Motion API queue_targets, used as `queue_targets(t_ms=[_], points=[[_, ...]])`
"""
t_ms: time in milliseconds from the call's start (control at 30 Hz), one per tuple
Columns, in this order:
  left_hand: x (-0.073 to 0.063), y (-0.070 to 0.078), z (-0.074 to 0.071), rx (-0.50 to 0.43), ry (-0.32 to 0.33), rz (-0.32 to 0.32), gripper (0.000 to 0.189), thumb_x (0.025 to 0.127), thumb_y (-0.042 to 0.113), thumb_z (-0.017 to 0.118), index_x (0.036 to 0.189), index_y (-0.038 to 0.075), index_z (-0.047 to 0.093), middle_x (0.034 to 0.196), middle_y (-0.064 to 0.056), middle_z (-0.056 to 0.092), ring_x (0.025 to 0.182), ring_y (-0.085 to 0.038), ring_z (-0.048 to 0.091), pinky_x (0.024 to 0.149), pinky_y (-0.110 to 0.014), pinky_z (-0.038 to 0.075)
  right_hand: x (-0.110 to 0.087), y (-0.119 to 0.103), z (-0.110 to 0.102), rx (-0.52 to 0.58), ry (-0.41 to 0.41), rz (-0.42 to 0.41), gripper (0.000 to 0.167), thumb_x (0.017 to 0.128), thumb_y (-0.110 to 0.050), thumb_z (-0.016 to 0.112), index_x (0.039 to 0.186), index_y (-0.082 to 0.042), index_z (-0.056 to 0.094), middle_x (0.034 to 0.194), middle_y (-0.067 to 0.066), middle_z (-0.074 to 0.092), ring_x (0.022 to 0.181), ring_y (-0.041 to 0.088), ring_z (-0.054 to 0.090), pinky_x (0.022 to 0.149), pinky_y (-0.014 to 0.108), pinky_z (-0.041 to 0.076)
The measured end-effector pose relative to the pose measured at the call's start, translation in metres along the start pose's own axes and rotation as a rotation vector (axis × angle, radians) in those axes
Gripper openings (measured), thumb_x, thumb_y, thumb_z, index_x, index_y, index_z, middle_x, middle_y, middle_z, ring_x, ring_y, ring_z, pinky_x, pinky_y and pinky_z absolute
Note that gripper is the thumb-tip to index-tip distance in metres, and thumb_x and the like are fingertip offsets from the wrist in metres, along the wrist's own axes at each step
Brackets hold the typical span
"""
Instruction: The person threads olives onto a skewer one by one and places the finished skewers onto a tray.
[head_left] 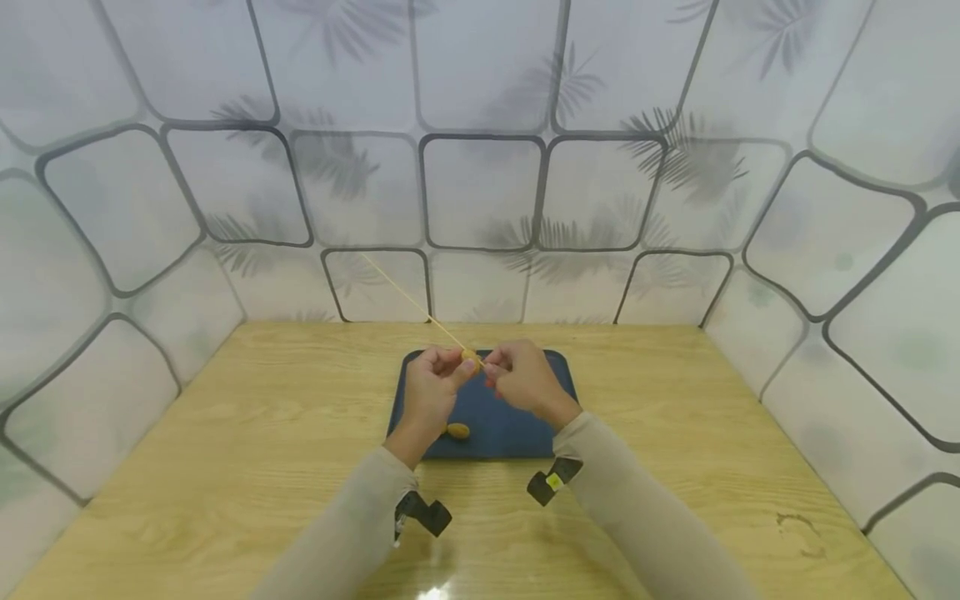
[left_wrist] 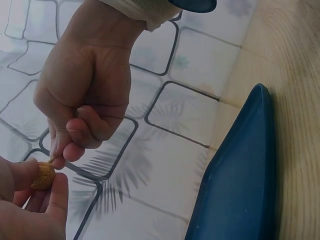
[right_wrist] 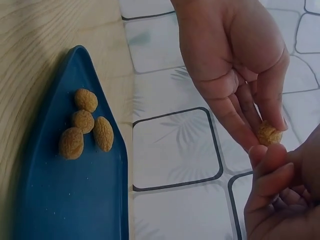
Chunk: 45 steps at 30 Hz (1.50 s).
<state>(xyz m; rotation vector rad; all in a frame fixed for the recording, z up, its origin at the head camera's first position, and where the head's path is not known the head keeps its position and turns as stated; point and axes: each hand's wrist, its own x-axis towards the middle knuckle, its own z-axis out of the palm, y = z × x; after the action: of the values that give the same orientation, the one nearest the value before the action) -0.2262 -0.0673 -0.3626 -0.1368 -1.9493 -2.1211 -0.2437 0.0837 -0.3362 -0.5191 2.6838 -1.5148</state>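
Above a dark blue tray, my left hand pinches a wrinkled brown nut-like ball between thumb and fingers. A thin, straight yellow strand runs from the ball up and away to the left. My right hand is close beside it on the right. In the left wrist view, its fingertips pinch a short end of the strand right at the ball. The right wrist view has the ball at the left fingertips, partly covered by the right fingers.
Several more wrinkled brown nut-like pieces, some round and some oblong, lie grouped near one end of the tray. The tray sits on a light wood table. Patterned white panels enclose the table at the back and sides.
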Motion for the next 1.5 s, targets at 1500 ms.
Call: queue_targets(t_ms=[1500], points=[[0.008,0.001,-0.008,-0.014,-0.127,-0.071,0.018,0.093,-0.005,0.068,0.108,-0.007,0.058,0.105,-0.016,0.070,0.091,-0.019,0.072,0.090,-0.033,0.060,-0.008,0.012,-0.009,-0.060,-0.031,0.001,0.011,0.101,-0.005,0.058,0.096,-0.002,0.067,0.078,0.008,0.069,0.061,0.017,0.063,0.057,0.031,0.057]])
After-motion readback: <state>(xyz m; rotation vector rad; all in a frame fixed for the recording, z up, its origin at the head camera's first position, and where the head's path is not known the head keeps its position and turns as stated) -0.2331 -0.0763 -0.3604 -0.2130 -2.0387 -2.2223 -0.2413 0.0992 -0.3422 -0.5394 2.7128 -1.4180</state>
